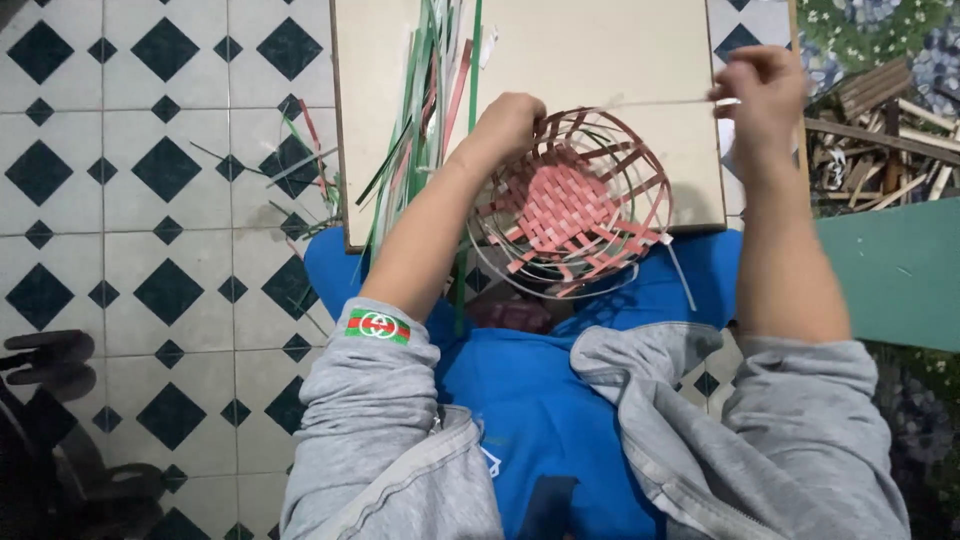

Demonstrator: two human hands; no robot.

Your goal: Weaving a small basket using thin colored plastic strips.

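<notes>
A half-woven round basket [575,205] of pink and red strips rests on my lap, against the edge of a beige board [600,50]. My left hand [510,122] grips the basket's upper left rim, fingers tucked between the upright strips. Up and to the right, my right hand [760,95] pinches a thin pale strip [660,102] and holds it taut from the rim. A bundle of loose green, white and pink strips [425,110] lies on the board left of my left hand.
The tiled floor [150,200] with dark diamonds spreads to the left, with stray strips [305,165] near the board's corner. A pile of wooden sticks [880,140] lies at the right, above a green surface [890,270]. Dark objects [50,360] sit at the lower left.
</notes>
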